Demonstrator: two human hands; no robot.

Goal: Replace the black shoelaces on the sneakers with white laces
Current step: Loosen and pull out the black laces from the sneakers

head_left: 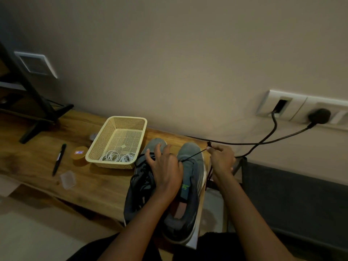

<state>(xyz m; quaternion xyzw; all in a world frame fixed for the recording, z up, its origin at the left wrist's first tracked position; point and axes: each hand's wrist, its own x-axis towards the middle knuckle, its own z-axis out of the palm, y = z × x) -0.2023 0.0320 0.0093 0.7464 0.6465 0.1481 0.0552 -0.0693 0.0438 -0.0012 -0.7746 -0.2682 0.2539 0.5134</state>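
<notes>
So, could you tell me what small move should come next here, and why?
Probably draw the black lace out to the right: the right hand pinches its tip, it runs taut from the right-hand sneaker, and the left hand rests across the pair. White laces wait coiled in the basket.

A wooden table [98,187] stands against the wall. On it sit a cream mesh basket [98,146], a round orange tin [80,154] just left of the basket, a black pen [59,160], a small clear plastic box [68,179] near the front edge, grey sneakers [192,166] side by side at the right end, and a black stand foot [37,127] at the far left.
</notes>
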